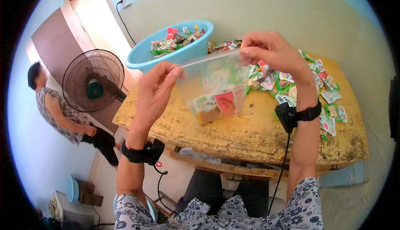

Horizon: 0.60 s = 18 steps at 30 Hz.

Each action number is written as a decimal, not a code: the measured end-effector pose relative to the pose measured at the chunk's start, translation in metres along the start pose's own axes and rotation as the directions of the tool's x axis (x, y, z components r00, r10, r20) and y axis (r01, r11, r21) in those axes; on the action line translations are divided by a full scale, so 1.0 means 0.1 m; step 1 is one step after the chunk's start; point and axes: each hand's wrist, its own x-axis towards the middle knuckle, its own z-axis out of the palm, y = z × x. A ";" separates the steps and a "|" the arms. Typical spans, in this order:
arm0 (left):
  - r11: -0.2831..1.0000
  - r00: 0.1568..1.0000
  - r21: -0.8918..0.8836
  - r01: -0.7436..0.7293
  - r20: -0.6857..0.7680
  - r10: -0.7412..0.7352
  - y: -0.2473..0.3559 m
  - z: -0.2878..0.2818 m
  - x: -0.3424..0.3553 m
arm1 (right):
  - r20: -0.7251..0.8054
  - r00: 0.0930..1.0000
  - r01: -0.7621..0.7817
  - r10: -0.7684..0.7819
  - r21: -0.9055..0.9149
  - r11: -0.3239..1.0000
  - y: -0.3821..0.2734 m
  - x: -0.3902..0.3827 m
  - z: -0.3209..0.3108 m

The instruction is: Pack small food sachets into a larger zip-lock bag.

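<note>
A clear plastic zip bag (193,84) hangs between my two hands above the table, its top edge stretched between them. My left hand (157,86) pinches one top corner, thumb against fingers. The opposite corner is pinched in my right hand (271,52). Low in the bag, or seen through it, is a small snack packet (223,104) with red, white and brown print. More small packets (287,84) with green edges lie loose on the table beside and behind my right hand.
The worn yellow wooden table (250,140) has an open drawer (200,157) at its front. A blue basin (139,59) of packets stands at the back left. Left of the table are a black fan (93,80) and another person (62,105). Black cables hang from my wrist straps.
</note>
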 end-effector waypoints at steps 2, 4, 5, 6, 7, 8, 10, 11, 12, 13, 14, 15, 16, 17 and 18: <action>0.998 0.999 -0.061 0.028 0.019 -0.027 -0.07 0.03 -0.05 | -0.011 1.000 -0.005 0.005 -0.012 1.000 -0.02 -0.01 0.02; 0.987 0.993 -0.108 0.117 0.022 -0.115 -0.16 0.07 -0.10 | -0.044 0.999 -0.032 0.031 -0.019 0.999 -0.03 0.00 0.05; 0.987 0.993 -0.108 0.118 0.024 -0.116 -0.17 0.11 -0.12 | -0.045 0.998 -0.033 0.032 -0.018 0.999 -0.03 0.02 0.05; 0.978 0.997 -0.197 0.075 0.013 -0.074 -0.15 0.21 -0.16 | -0.062 0.997 -0.040 0.037 -0.035 0.999 -0.03 0.01 0.05; 0.958 0.999 -0.284 0.031 -0.002 -0.033 -0.12 0.28 -0.20 | -0.079 0.996 -0.047 0.043 -0.052 0.998 -0.03 0.01 0.05; 0.931 0.997 -0.355 0.079 0.041 -0.069 -0.10 0.31 -0.23 | -0.082 0.995 -0.054 0.050 -0.052 0.997 -0.04 0.00 0.06; 0.919 0.992 -0.375 0.126 0.034 -0.122 -0.14 0.44 -0.32 | -0.127 0.987 -0.103 0.094 -0.062 0.993 -0.09 0.02 0.11; 0.903 0.984 -0.394 0.171 0.029 -0.174 -0.19 0.53 -0.36 | -0.127 0.987 -0.104 0.095 -0.064 0.993 -0.09 0.03 0.14; 0.910 0.989 -0.393 0.132 -0.009 -0.147 -0.25 0.63 -0.39 | -0.163 0.984 -0.074 0.066 -0.046 0.996 -0.09 0.03 0.18; 0.909 0.989 -0.395 0.133 -0.009 -0.149 -0.28 0.66 -0.43 | -0.200 0.979 -0.044 0.037 -0.030 0.999 -0.10 0.03 0.20; 0.876 0.971 -0.431 0.214 0.001 -0.237 -0.28 0.68 -0.45 | -0.199 0.979 -0.045 0.039 -0.030 0.999 -0.11 0.05 0.22; 0.833 0.946 -0.469 0.293 0.019 -0.322 -0.28 0.70 -0.47 | -0.177 0.984 -0.037 0.031 -0.026 0.999 -0.15 0.04 0.22; 0.830 0.946 -0.473 0.295 0.025 -0.322 -0.28 0.71 -0.46 | -0.154 0.988 -0.027 0.023 -0.022 0.999 -0.16 0.03 0.22; 0.836 0.942 -0.449 0.315 0.045 -0.331 -0.29 0.73 -0.45 | -0.157 0.987 -0.032 0.028 -0.024 0.999 -0.14 0.02 0.21; 0.844 0.940 -0.423 0.330 0.059 -0.337 -0.29 0.73 -0.44 | -0.142 0.989 -0.040 0.035 -0.036 0.999 -0.11 0.03 0.18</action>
